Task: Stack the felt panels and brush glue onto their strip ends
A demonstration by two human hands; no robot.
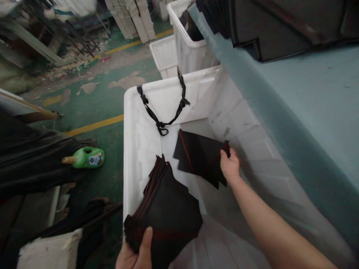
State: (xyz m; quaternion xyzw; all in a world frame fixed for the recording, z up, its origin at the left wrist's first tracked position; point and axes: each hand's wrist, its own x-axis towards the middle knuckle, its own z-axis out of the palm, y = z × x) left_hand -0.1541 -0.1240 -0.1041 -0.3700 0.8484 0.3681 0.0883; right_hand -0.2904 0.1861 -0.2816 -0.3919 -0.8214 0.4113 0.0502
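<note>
Left of a white plastic bin, we showed a green detergent bottle lying on the floor. At the bin's near edge, our left hand clamped a stack of black cloth pieces, thumb pressed on top. A black strap hung from the bin's far rim. Within the bin, our right hand pinched one black cloth piece by a corner, thumb and fingers together. A pale blue table ran along the right. We judged that a weak pinch could drop that piece, and that smooth layers could slide from the stack onto the floor.
</note>
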